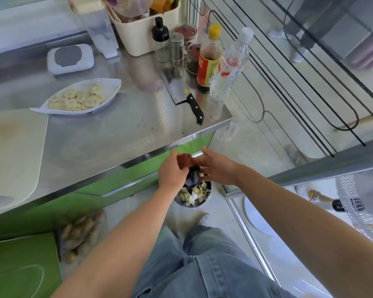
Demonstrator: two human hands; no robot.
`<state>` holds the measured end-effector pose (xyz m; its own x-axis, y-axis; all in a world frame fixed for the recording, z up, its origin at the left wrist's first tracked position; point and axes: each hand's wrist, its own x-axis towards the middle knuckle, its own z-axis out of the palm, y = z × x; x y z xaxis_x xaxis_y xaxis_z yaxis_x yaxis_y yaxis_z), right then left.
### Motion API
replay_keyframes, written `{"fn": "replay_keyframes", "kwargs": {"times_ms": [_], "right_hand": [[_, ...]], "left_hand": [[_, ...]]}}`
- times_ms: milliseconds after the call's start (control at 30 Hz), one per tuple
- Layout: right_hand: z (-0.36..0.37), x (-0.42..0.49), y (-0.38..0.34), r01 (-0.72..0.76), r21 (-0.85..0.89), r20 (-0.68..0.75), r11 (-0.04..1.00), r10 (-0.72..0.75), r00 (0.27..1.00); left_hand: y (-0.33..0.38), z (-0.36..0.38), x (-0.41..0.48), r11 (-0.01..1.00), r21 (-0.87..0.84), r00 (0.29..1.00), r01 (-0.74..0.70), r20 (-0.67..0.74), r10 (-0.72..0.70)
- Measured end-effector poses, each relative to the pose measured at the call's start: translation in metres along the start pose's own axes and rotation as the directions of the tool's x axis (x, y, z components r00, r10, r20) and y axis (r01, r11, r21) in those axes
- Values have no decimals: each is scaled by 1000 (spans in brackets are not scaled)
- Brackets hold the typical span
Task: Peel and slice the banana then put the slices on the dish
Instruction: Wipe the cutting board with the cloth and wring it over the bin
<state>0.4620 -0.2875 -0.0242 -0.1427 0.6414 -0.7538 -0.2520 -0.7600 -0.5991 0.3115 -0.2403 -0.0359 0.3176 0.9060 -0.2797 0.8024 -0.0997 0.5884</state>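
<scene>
A white leaf-shaped dish [112,86] on the steel counter holds several pale banana slices [78,98]. A cleaver [182,94] with a black handle lies near the counter's right corner. Below the counter's front edge, both hands meet over a dark waste bin [207,198] on the floor. My left hand [172,171] grips a dark brown and purplish banana peel [186,163] that hangs down toward the bin. My right hand [216,167] has its fingers spread beside the peel, touching it. The bin contains yellowish scraps.
A beige cutting board [13,147] lies at the counter's left. Sauce bottle [209,59], water bottle [230,65], shakers and a cream basket [144,31] stand at the back right. A bag of produce [80,233] sits on the floor by the green cabinet. A fan [362,203] stands right.
</scene>
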Motion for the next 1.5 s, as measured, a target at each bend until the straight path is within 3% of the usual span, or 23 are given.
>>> {"fn": "replay_keyframes", "kwargs": {"times_ms": [100,167,233,300,367,467,567,633,700,767,833,900,967,1033,1067,1167,1233,1300,1367,1433,1500], "right_hand": [[-9,-1,2,71,-41,-96,997,-75,993],[-8,0,6,71,-60,-168,996,-80,982],[-2,2,10,71,-93,-167,993,-85,982],[-1,0,11,85,-78,-182,993,-98,979],[-9,1,13,57,-130,-311,990,-95,946],[-21,7,17,63,-273,-459,960,-187,869],[-9,9,15,179,-224,-268,958,-238,934],[-3,12,16,189,-236,-202,953,-239,950],[-6,19,19,155,-256,-361,954,-244,900],[-12,20,22,142,-313,-512,939,-292,807],[-9,12,21,308,-389,-445,868,-470,762],[3,3,18,417,-477,-221,774,-564,795],[5,4,23,327,-592,-87,737,-462,882],[-2,6,30,181,-636,-189,750,-379,906],[-2,6,32,183,-605,-223,775,-386,895],[12,0,28,347,-546,-74,762,-456,887],[15,1,25,290,-574,-57,766,-391,919],[5,3,24,170,-636,-168,753,-350,921],[2,0,24,225,-668,-156,709,-429,890],[4,2,26,304,-714,-37,630,-467,883],[1,9,31,213,-749,-69,627,-394,917]], "left_hand": [[-17,-3,3,971,-22,971,239,4,-239],[-14,-2,5,937,-246,965,247,151,-215],[-2,-2,3,806,-524,949,274,285,-137],[6,-3,4,666,-683,947,299,300,-117],[6,-3,2,617,-732,955,288,263,-135],[-3,-3,-2,616,-734,957,288,195,-215],[-6,-1,-2,747,-608,960,268,229,-159],[-1,-1,-1,718,-643,959,266,254,-128],[3,-3,0,687,-681,966,252,223,-134],[0,-1,2,762,-606,972,229,178,-151],[-7,4,5,828,-512,974,227,130,-187],[-9,5,4,855,-458,970,244,102,-223],[-9,5,4,845,-463,963,266,92,-252],[-9,4,4,820,-496,957,285,92,-276],[-10,5,6,814,-502,954,292,95,-283],[-11,8,9,785,-523,942,331,133,-309],[-9,8,10,752,-556,933,353,156,-323],[-10,7,12,740,-580,936,340,136,-324],[-12,4,13,728,-592,933,345,129,-337],[-14,3,14,707,-609,928,359,147,-343],[-13,2,14,694,-625,930,357,171,-325]]}}
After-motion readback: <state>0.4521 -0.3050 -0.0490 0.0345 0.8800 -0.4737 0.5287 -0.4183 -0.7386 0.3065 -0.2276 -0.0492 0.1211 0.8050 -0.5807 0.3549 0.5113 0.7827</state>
